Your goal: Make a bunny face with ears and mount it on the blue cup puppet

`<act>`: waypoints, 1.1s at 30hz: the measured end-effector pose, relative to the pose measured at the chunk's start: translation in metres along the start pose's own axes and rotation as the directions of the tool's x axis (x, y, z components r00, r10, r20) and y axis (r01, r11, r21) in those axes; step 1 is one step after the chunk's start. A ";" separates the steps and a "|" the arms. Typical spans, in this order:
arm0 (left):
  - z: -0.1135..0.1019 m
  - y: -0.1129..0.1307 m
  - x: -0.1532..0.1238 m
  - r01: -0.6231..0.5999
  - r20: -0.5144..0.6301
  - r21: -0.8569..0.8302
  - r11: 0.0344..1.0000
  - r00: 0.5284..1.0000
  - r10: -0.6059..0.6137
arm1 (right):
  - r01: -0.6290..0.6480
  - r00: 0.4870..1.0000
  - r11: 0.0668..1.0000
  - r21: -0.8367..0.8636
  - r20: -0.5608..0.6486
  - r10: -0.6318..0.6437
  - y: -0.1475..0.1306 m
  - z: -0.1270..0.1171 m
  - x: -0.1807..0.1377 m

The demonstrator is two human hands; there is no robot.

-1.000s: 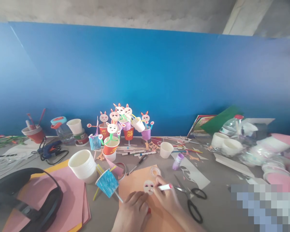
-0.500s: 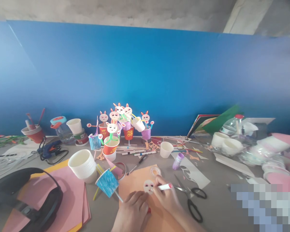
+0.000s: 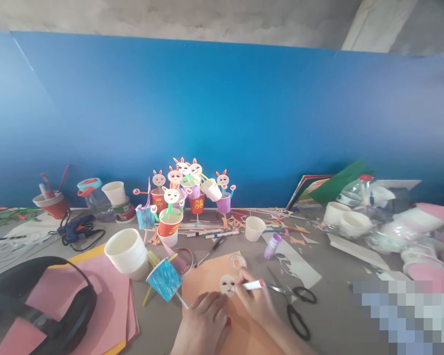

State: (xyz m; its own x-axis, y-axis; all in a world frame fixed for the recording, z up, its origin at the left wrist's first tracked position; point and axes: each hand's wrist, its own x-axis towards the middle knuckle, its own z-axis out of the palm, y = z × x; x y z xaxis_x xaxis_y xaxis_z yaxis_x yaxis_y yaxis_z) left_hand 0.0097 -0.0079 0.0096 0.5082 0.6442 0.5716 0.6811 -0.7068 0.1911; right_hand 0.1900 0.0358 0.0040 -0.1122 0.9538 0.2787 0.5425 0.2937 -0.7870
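Observation:
My right hand is closed around a white marker with a red end, its tip at a round white paper face. Closed eyes, pink marks and a small mouth line show on the face. It lies on an orange paper sheet. My left hand rests on the sheet just below the face, fingers bent and together. A red marker cap sticks out beside its thumb; the rest is hidden. Above the face lies a roll of clear tape.
Left are a blue-coloured cup, stacked white cups and black headphones on pink paper. Scissors lie right, near a purple glue stick. Rabbit cup figures stand behind, with a glue gun farther left.
The marker tip has shifted slightly right on the face, and a dark curved mouth line now shows there. My left hand has stayed in place.

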 end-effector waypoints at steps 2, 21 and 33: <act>-0.001 0.000 0.001 0.000 -0.010 -0.007 1.000 1.000 0.000 | 0.002 1.000 1.000 0.000 0.008 -0.002 0.000 0.000 0.000; 0.000 0.001 0.000 -0.013 -0.028 -0.017 1.000 1.000 0.013 | -0.019 1.000 1.000 0.015 0.003 0.019 0.002 0.001 -0.001; 0.001 0.000 0.000 -0.009 -0.029 -0.027 1.000 1.000 0.009 | 0.001 1.000 1.000 0.017 -0.020 -0.001 0.002 0.001 0.000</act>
State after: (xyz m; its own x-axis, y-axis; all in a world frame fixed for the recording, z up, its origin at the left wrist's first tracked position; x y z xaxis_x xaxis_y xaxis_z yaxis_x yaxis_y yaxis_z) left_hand 0.0102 -0.0075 0.0090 0.4986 0.6293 0.5962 0.6619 -0.7204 0.2069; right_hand 0.1904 0.0363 0.0013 -0.0960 0.9522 0.2901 0.5285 0.2957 -0.7957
